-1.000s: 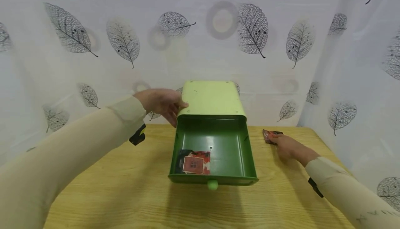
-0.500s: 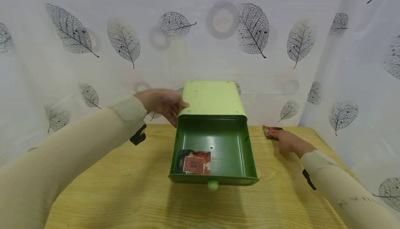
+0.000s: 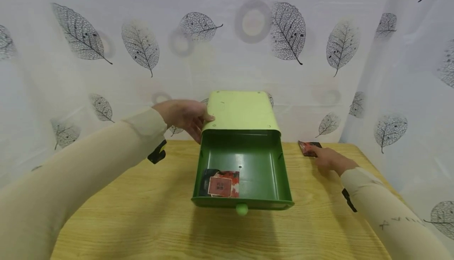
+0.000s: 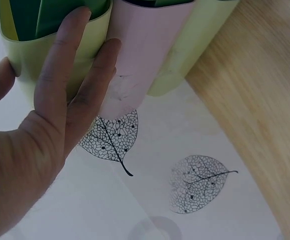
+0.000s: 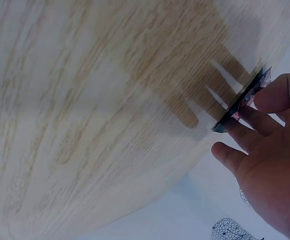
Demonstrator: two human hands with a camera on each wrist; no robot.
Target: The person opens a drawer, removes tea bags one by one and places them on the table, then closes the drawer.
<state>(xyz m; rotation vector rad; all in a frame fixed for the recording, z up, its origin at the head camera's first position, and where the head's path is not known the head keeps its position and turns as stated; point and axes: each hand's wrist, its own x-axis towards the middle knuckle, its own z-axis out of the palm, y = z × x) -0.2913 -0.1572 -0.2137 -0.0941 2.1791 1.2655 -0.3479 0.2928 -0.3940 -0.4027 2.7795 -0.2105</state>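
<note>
My left hand (image 3: 184, 114) steadies the upper left side of a pale green drawer cabinet (image 3: 241, 110), thumb on its top and fingers extended down its side. The left wrist view shows those fingers against the green top tier (image 4: 22, 52), beside a pink tier (image 4: 140, 55). Its top dark green drawer (image 3: 259, 181) is pulled out, with red and black flat packets (image 3: 220, 185) lying in the front left corner. At the back right of the table, my right hand (image 3: 328, 160) pinches a small red and black packet (image 3: 306, 148) between thumb and fingers, close over the wood.
The wooden table (image 3: 142, 212) spreads beneath and around the cabinet. A white leaf-print curtain (image 3: 227, 63) hangs right behind the table's back edge. The round green drawer knob (image 3: 242, 209) sticks out toward me.
My right hand has shifted slightly left and farther back with the packet. The left hand, cabinet and drawer hold their places.
</note>
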